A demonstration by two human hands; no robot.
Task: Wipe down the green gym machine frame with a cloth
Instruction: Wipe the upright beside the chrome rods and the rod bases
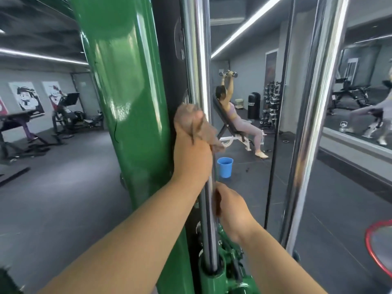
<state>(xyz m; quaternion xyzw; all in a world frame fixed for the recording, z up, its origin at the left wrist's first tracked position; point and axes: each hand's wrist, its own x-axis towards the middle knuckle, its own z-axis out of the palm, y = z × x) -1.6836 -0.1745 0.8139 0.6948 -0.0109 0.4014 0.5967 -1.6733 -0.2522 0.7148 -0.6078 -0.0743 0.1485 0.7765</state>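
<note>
While the left hand [192, 153] bunches the soft, limp brown cloth [192, 119] against the glossy green frame [127, 81], best gripped wadded, the right hand [230, 211], blurred, seems curled round the chrome rod [209, 230] just below.

A gym: weight bench [231, 126], dumbbell rack [271, 102], mirrors [358, 85].

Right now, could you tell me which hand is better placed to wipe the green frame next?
The left hand: it grips the cloth right beside the green frame. The right hand grips the chrome rod lower down.
</note>
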